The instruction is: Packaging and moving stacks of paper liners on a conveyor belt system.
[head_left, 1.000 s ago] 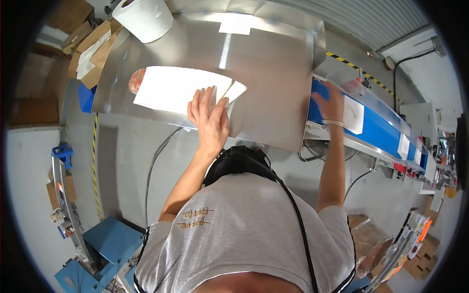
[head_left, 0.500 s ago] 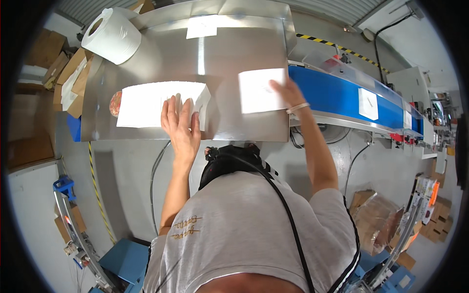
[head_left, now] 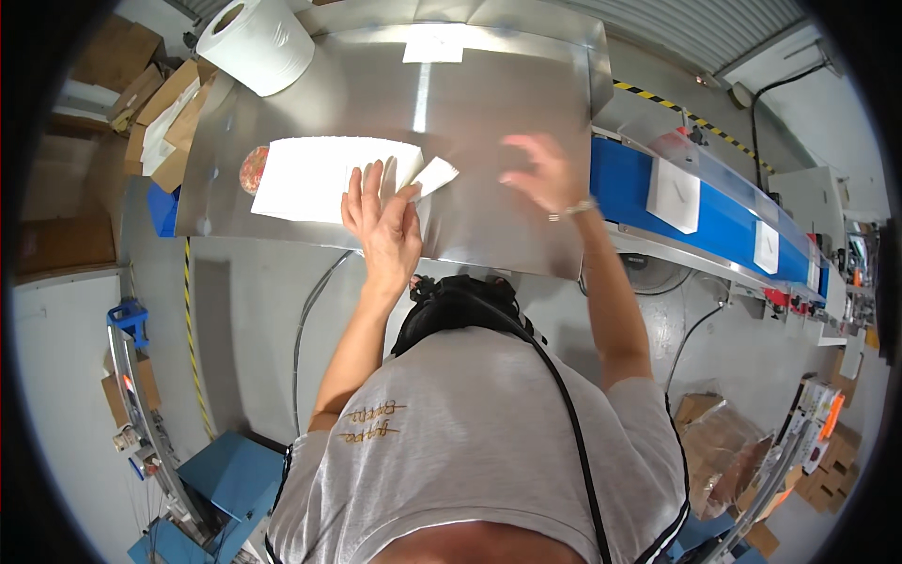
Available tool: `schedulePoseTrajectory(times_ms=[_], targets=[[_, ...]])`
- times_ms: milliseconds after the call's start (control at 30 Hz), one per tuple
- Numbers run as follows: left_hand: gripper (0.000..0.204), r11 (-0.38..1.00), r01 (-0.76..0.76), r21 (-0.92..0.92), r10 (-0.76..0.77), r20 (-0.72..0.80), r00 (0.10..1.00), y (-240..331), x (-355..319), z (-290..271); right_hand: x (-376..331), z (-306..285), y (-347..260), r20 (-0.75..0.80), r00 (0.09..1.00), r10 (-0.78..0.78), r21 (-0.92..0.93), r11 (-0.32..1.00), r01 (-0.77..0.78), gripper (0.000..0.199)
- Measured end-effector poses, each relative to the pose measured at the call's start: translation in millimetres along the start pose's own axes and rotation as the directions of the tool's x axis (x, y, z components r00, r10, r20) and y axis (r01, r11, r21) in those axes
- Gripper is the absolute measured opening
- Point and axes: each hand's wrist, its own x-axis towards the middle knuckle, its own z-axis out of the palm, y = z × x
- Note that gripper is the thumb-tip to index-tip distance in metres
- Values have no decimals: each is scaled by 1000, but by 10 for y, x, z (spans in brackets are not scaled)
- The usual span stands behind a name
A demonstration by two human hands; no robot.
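left hand (head_left: pixel 383 230) lies flat, fingers spread, no grip closed on anything: palm & fingertips press down on the right end of the white sheets (head_left: pixel 324 177) lying on the steel counter (head_left: pixel 507 122). right hand (head_left: pixel 540 174) hovers open above the bare counter, fingers apart, holding nothing; it's blurred so exact finger pose is hard to read. sheets sit left of centre on the counter, w/ a smaller folded white slip (head_left: pixel 434 176) poking out at their right edge, just beside the left fingertips. a reddish round thing (head_left: pixel 253 169) peeks out at the sheets' left end, can't tell what it is. sheets look thin, light, floppy, prob. slippery on polished metal, so a flat palm pins them well but a pinch needs a lifted corner or edge; the free right edge near the slip looks like the easiest place to take hold. paper roll (head_left: pixel 256 39) stands at the counter's far left corner. blue conveyor (head_left: pixel 714 221) runs off to the right carrying white packets (head_left: pixel 676 195), well apart from both hands.
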Motion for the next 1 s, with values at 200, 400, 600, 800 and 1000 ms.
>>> schedulePoseTrajectory(times_ms=[200,400,600,800,1000], targets=[[37,1000,-2,-8,2,53,999,73,81,-80,346,579,-126,65,892,-447,-184,873,451,46],[39,999,35,34,-36,37,999,-132,28,-135,-141,92,489,-49,975,215,565,811,-151,42],[35,1000,5,-12,-5,-25,1000,-159,37,-82,-672,-1030,1540,-548,675,494,13,812,-584,51],[32,1000,10,-8,-11,-49,999,-150,28,-23,-428,-812,1289,-512,841,-173,-612,760,-216,56],[32,999,-38,29,38,9,999,-181,24,-65,321,422,-293,138,959,-246,33,969,244,50]])
